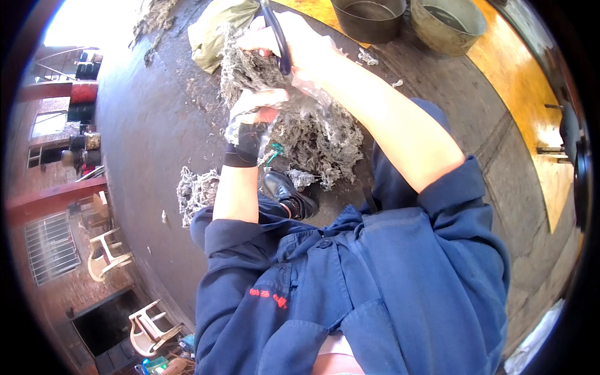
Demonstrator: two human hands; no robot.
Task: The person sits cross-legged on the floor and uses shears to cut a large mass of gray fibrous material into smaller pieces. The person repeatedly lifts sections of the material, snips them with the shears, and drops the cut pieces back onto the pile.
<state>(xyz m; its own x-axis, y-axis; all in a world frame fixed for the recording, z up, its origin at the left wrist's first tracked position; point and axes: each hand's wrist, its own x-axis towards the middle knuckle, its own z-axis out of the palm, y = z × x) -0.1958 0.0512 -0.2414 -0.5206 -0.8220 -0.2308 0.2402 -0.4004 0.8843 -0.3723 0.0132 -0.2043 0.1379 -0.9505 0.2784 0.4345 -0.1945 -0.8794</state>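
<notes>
My right hand [295, 45] reaches to the upper middle, its fingers closed on the top of a grey fluffy fibre clump [247, 70]. A black curved strip [279, 39] crosses in front of that hand; what it belongs to I cannot make out. My left hand [261, 107], with a black band [249, 145] on its wrist, grips the lower part of the same clump. Clear plastic film [311, 91] hangs near both hands. Beneath them lies a larger heap of grey fibre [328, 142], with a green strand [274, 152] at its left edge.
A second fibre pile [195, 192] lies left of my black shoe [289, 192]. Ahead are a pale green sack [212, 39] and two round metal tubs [451, 26]. Yellow boards [522, 81] edge the dark floor at right. Pale chairs [150, 328] stand at far left.
</notes>
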